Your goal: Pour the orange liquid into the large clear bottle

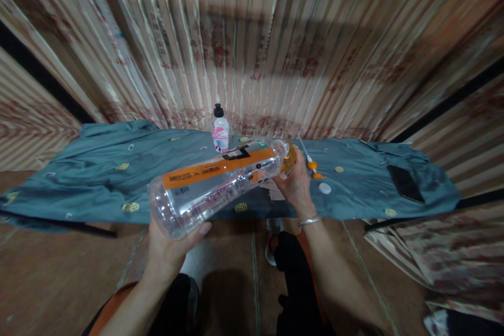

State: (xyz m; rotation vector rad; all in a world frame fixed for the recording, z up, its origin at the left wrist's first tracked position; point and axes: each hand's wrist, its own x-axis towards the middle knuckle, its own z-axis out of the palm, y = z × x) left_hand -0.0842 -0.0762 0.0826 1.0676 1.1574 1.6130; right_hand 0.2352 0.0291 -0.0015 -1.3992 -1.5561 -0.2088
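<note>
Over the near edge of a low table (98, 178) draped in blue-grey cloth, the person holds a big clear plastic bottle (220, 184) almost on its side, base toward them, neck pointing away and slightly up. Left hand (173, 244) cups the base from below, fingers wrapped round it; right hand (295, 184) is closed at the neck end, fingers curled where an amber-tinted piece sits (cap or mouth fitting, too blurred to tell). Bottle has an orange label band with a black patch and looks empty or nearly so. On the cloth behind: a small pink-labelled bottle with black cap (220, 128), upright; an orange-handled tool (313, 165) just right of the right hand; a white round cap (325, 187) beside it; a dark phone (405, 182) well off to the right. Step in hand looks like working at the bottle's neck, base braced. Next move would likely call for a steady left grip while the right fingers twist or pull at the mouth.
</note>
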